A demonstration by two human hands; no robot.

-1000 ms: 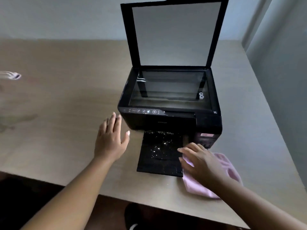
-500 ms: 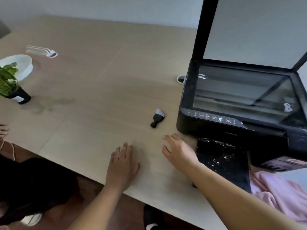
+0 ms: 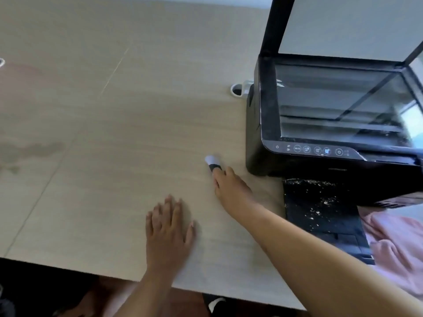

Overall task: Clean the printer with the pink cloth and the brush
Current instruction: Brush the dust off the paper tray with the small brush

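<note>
Nearest, the left hand (image 3: 168, 227) lies flat on the tabletop (image 3: 96, 124), fingers spread and holding nothing. Just beyond it the right hand (image 3: 231, 186) reaches across to the small brush (image 3: 212, 162), whose pale bristles and dark collar poke out past the fingertips; the fingers are at the handle, but whether the grip has closed on it I cannot tell. To the right, near the tabletop's front edge, the pink cloth (image 3: 393, 243) lies crumpled beside the printer's output tray (image 3: 320, 216), touching or just under its right side. That tray is speckled with pale crumbs, so the brushing looks not yet done. Farther back stands the printer (image 3: 261, 133) with its scanner lid (image 3: 343, 24) raised and the glass (image 3: 338, 104) exposed; dusty streaks seem to show along its frame. By my reading the cleaning is at an early stage: brush being fetched, tray debris and wiping left
</note>
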